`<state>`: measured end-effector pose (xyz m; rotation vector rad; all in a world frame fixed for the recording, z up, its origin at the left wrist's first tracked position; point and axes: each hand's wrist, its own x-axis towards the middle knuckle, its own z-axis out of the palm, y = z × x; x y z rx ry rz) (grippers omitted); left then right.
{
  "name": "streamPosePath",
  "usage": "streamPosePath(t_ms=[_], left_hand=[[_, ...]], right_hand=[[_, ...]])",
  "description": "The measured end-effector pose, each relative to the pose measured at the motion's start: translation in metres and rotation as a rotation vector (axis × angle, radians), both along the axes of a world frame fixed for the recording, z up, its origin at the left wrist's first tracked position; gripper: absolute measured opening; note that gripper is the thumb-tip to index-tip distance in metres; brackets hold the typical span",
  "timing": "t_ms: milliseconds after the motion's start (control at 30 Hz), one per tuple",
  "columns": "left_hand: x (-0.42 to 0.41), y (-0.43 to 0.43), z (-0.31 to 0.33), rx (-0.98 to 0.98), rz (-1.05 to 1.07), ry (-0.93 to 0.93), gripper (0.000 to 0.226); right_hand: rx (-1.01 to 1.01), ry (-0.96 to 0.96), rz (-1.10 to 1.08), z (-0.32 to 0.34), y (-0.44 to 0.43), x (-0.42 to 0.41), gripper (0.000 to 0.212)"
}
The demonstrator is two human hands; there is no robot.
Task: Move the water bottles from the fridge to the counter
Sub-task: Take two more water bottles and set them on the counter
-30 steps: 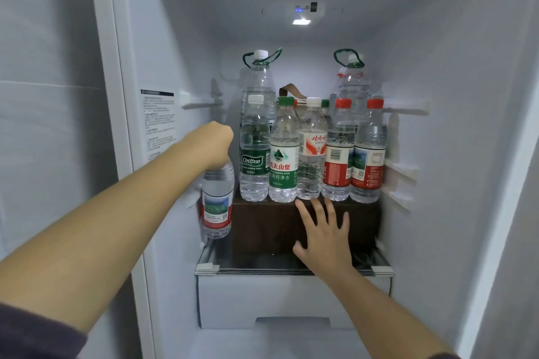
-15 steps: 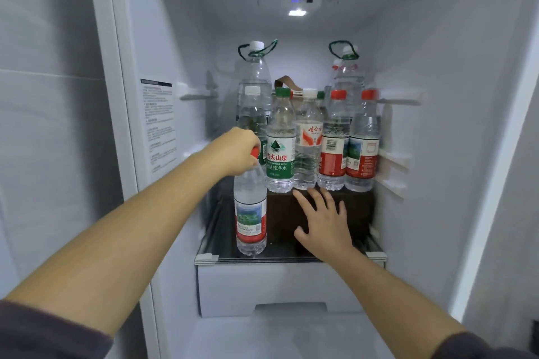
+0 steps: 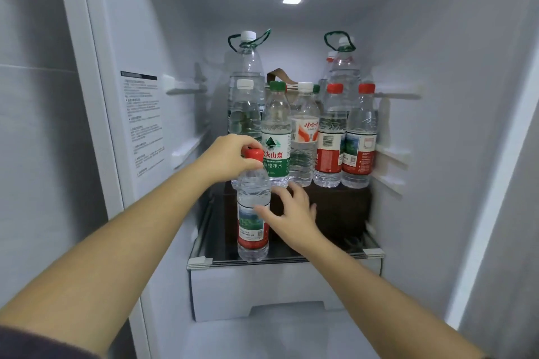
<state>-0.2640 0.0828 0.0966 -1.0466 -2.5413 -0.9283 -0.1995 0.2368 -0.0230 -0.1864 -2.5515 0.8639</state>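
Observation:
My left hand (image 3: 230, 156) grips the red cap of a clear water bottle (image 3: 253, 210) with a red label, which hangs upright at the front edge of the glass shelf (image 3: 320, 255). My right hand (image 3: 287, 213) reaches in from the right, its fingers spread and its thumb touching the bottle's label. Behind them, several more bottles stand in a row on a dark brown box (image 3: 338, 207): a green-label one (image 3: 275, 137), a white-cap one (image 3: 304, 137) and two red-cap ones (image 3: 347, 137). Two large bottles with green handles (image 3: 248, 67) stand at the back.
The fridge's white side walls (image 3: 163, 125) close in on both sides, with shelf rails (image 3: 390, 154) sticking out on the right. A white drawer (image 3: 277, 288) sits below the glass shelf. The lamp (image 3: 291, 0) glows in the ceiling.
My left hand has carried the red-label bottle from the left wall toward the middle front of the shelf. My right hand has left the brown box and come to the bottle's side.

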Motion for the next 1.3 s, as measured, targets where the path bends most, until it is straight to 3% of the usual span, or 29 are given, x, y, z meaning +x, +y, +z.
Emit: streamPosePath(t_ms=[200, 500, 700, 800, 933, 1067, 1200, 1300], left_hand=[[-0.004, -0.002, -0.005, 0.029, 0.004, -0.018, 0.034], [0.0, 0.004, -0.004, 0.034, -0.023, -0.143, 0.039], [-0.017, 0.005, -0.005, 0.039, 0.24, -0.15, 0.027], [-0.023, 0.009, -0.004, 0.111, 0.374, -0.132, 0.036], [-0.028, 0.014, -0.006, 0.265, 0.402, -0.106, 0.071], [-0.038, 0.026, -0.01, 0.341, 0.36, -0.242, 0.089], [-0.046, 0.034, -0.02, 0.349, 0.318, -0.333, 0.077], [-0.051, 0.033, -0.027, 0.352, 0.328, -0.319, 0.071]], right_hand=[[0.014, -0.06, -0.08, -0.001, -0.019, -0.01, 0.083], [-0.081, -0.014, -0.077, 0.012, 0.009, -0.001, 0.077], [-0.113, 0.018, -0.14, 0.006, 0.051, 0.012, 0.074], [-0.148, 0.059, -0.103, 0.003, 0.058, 0.012, 0.069], [-0.103, 0.026, -0.088, 0.004, 0.06, 0.011, 0.069], [-0.11, -0.001, -0.069, 0.007, 0.061, 0.013, 0.073], [-0.104, -0.019, -0.057, 0.007, 0.062, 0.014, 0.074], [-0.133, -0.028, -0.033, 0.009, 0.058, 0.016, 0.091]])
